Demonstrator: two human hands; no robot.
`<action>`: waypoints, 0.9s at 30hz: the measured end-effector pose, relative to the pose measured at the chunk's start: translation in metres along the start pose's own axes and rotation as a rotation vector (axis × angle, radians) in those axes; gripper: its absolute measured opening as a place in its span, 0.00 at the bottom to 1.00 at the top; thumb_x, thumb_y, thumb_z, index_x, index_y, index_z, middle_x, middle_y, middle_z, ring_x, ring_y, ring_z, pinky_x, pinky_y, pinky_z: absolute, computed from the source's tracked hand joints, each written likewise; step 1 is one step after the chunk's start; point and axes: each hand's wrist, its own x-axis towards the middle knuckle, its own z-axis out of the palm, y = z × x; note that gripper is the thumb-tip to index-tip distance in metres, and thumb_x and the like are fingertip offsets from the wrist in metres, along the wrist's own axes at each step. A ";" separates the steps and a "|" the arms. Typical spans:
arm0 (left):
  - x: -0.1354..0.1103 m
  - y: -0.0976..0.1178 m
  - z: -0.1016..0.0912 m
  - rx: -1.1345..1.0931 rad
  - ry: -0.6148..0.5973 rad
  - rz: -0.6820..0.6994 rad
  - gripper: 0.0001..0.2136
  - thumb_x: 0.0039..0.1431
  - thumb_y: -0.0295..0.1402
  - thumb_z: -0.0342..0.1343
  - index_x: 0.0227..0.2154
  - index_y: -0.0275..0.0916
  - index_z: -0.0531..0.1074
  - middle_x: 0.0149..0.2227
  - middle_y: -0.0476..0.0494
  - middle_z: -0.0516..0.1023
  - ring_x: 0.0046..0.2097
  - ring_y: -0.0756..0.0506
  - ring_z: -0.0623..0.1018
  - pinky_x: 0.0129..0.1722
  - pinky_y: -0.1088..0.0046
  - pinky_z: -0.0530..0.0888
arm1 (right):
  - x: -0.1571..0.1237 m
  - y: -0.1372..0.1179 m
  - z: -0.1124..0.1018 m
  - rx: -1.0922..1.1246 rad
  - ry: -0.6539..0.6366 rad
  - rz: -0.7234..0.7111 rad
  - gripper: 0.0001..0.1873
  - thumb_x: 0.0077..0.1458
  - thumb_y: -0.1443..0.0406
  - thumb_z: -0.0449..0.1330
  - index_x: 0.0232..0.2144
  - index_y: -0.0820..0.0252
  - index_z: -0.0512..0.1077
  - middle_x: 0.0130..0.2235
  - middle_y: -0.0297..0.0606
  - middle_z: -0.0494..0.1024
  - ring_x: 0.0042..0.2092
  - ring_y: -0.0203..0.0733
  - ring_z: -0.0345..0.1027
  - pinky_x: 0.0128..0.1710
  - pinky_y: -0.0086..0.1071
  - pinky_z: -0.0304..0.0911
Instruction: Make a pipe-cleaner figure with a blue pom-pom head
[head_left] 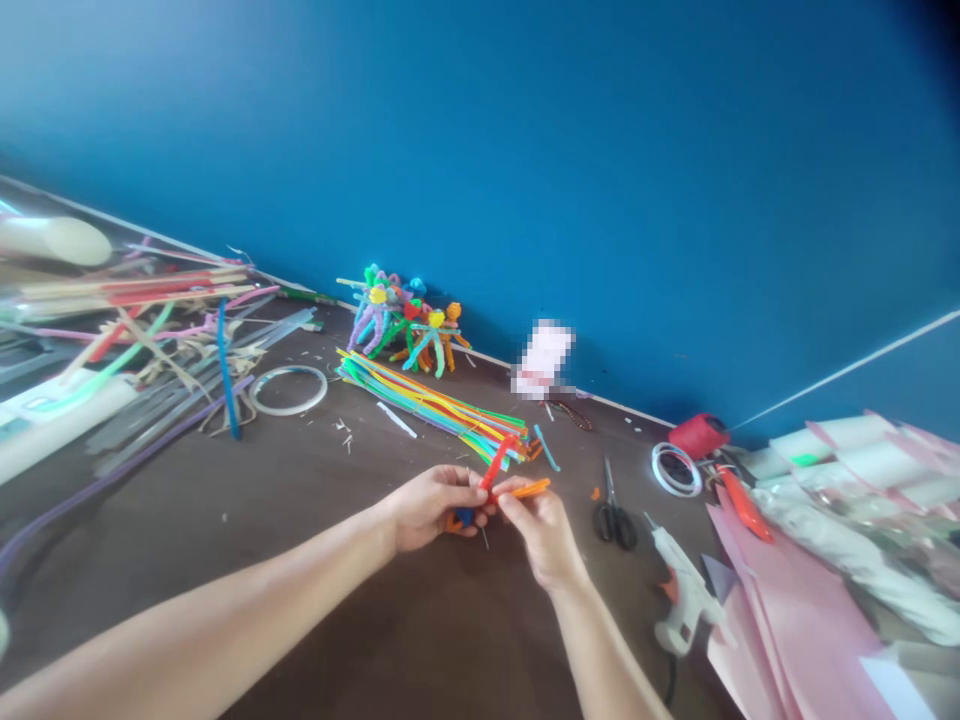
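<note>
The left hand (429,508) is closed in a narrow grip on a small knot of pipe cleaners, with a blue piece (465,517) and orange ends showing between the fingers and a red pipe cleaner (495,465) standing up out of the knot. The right hand (544,535) is held in a narrow pinch on an orange pipe cleaner (526,489), which runs sideways toward the red one, its near end hidden by the fingers. Both hands are held just above the brown tabletop (247,540), close together, in the middle of the view. The exact join cannot be inspected, as the fingers cover it. Sound practice here is to pinch close to the join, keep the knot tight in the left hand and wrap the orange stem with short, even turns, so that it lies flat without kinking. Ahead of the hands lies a bundle of multicoloured pipe cleaners (433,405), and beyond it a group of pipe-cleaner figures (405,328) stands against the blue wall (480,150). To the right are scissors (613,520), a glue gun (682,590) and pink sheets (787,620)
</note>
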 end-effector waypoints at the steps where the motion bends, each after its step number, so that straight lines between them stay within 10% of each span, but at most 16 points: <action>1: 0.000 -0.001 0.001 0.026 0.005 0.016 0.09 0.40 0.30 0.61 0.25 0.33 0.69 0.24 0.46 0.74 0.24 0.52 0.72 0.23 0.79 0.69 | 0.000 -0.001 0.000 0.025 0.002 -0.005 0.08 0.47 0.62 0.60 0.30 0.61 0.70 0.25 0.33 0.73 0.28 0.35 0.66 0.31 0.30 0.62; 8: 0.000 -0.008 0.007 0.234 0.029 0.076 0.11 0.36 0.32 0.63 0.21 0.32 0.68 0.20 0.46 0.73 0.19 0.53 0.70 0.18 0.80 0.62 | 0.005 -0.007 0.001 0.010 0.153 0.007 0.09 0.43 0.63 0.62 0.22 0.63 0.69 0.21 0.29 0.70 0.24 0.31 0.62 0.26 0.25 0.59; 16: 0.002 -0.007 0.003 0.112 0.001 0.163 0.09 0.37 0.31 0.62 0.20 0.33 0.68 0.18 0.48 0.72 0.18 0.54 0.67 0.18 0.79 0.61 | 0.018 -0.036 -0.012 -0.038 -0.033 0.007 0.17 0.42 0.54 0.60 0.29 0.62 0.71 0.22 0.35 0.73 0.26 0.36 0.66 0.29 0.30 0.61; 20: 0.005 -0.001 -0.004 -0.142 0.084 0.279 0.09 0.38 0.31 0.62 0.20 0.33 0.67 0.21 0.49 0.71 0.21 0.55 0.68 0.23 0.79 0.64 | 0.040 -0.044 -0.034 -0.420 0.302 -0.079 0.17 0.46 0.53 0.55 0.30 0.62 0.71 0.26 0.37 0.75 0.25 0.35 0.65 0.25 0.29 0.60; 27: 0.013 0.002 -0.014 -0.209 0.142 0.343 0.10 0.39 0.31 0.63 0.22 0.33 0.68 0.23 0.48 0.72 0.23 0.54 0.69 0.26 0.78 0.67 | 0.060 -0.019 -0.027 -0.773 0.276 -0.040 0.08 0.41 0.61 0.59 0.22 0.60 0.74 0.24 0.37 0.76 0.27 0.42 0.69 0.29 0.32 0.60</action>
